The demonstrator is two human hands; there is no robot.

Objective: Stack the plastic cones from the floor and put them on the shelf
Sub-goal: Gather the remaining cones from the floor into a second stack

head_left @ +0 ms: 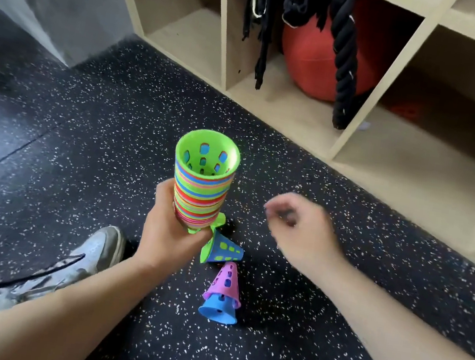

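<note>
My left hand (168, 231) grips a tall stack of nested plastic cones (201, 183), wide end up, with a green cone innermost. Its rims show as many coloured stripes. On the speckled black floor just below lie a blue cone nested with a green one (224, 251) and a purple cone over a blue one (223, 295), both on their sides. My right hand (300, 226) hovers to the right of the stack, blurred, its fingers curled loosely with nothing visible in them. The wooden shelf unit (357, 130) stands along the far side.
One shelf compartment holds a red ball (310, 58) with a thick black rope (345, 60) and black straps (265, 29) hanging in front. My grey shoes (95, 254) rest on the floor at lower left and bottom right. A black cable (31, 275) crosses the left shoe.
</note>
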